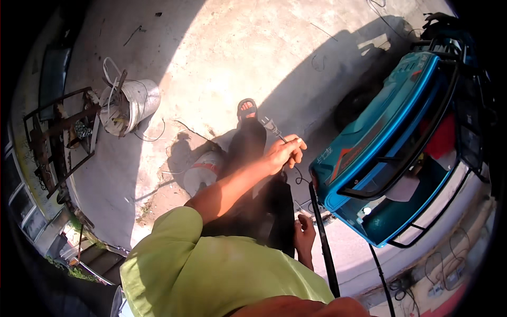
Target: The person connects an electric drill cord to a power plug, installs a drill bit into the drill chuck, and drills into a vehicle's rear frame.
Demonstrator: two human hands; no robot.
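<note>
My left hand (285, 156) reaches forward over my legs, its fingers closed on a thin dark cord. From that cord a pale power plug (270, 126) sticks out ahead of the fingers, prongs pointing away from me. A loop of cord hangs below the hand toward the teal three-wheeled cargo vehicle (364, 142). Beside my thigh hangs my right hand (304, 233), loosely curled, with nothing visible in it. A white bucket (203, 171) with a reddish band stands left of my legs, partly hidden by my left forearm.
At the left, a white bucket (145, 100) of scrap stands beside a rusty metal frame (58, 142). The vehicle's black rail (406, 177) and a black pole (323, 243) rise close on my right. Loose cords (404, 296) lie at the lower right.
</note>
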